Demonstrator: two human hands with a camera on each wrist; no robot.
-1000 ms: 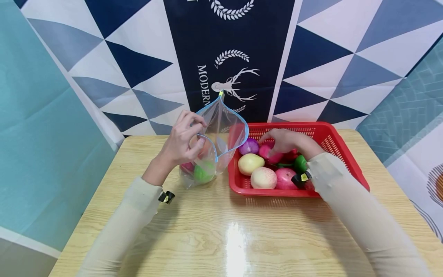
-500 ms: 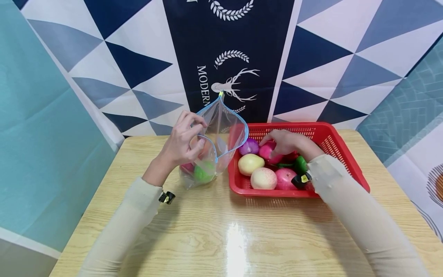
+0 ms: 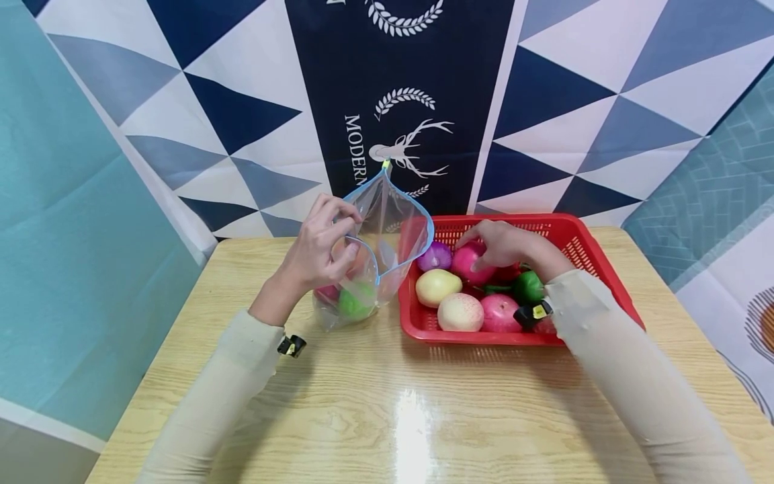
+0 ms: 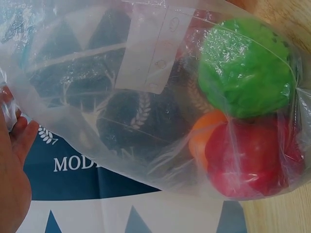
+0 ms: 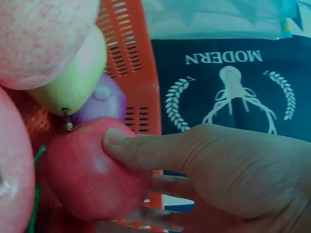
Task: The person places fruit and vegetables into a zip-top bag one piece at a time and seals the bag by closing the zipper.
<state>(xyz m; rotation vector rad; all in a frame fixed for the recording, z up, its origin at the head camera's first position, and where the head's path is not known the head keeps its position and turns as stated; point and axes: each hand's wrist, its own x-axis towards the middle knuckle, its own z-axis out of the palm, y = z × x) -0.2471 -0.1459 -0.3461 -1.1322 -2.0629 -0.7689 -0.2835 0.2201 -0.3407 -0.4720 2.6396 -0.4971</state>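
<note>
My left hand point(image 3: 320, 242) pinches the blue-edged rim of a clear zip bag point(image 3: 396, 215), whose mouth gapes toward the basket. Through the plastic in the left wrist view show a bumpy green fruit point(image 4: 245, 68), a red fruit point(image 4: 243, 160) and an orange one point(image 4: 200, 138) partly behind it. My right hand point(image 3: 498, 243) is inside the red basket point(image 3: 484, 338), gripping a pinkish-red apple point(image 5: 92, 170). Its thumb lies on the apple's near upper side in the right wrist view, while the other fingers reach round underneath, partly hidden.
Around the apple in the basket lie a purple onion point(image 3: 435, 256), a yellow pear point(image 3: 438, 288), a pale peach point(image 3: 461, 312), a pink fruit point(image 3: 500, 313) and a green pepper point(image 3: 528, 288). The wooden table point(image 3: 338, 403) meets a patterned cloth backdrop point(image 3: 254, 87) behind.
My right hand has shifted slightly up and to the right, with more of the apple showing beside its fingers. The left hand and the bag have stayed in place.
</note>
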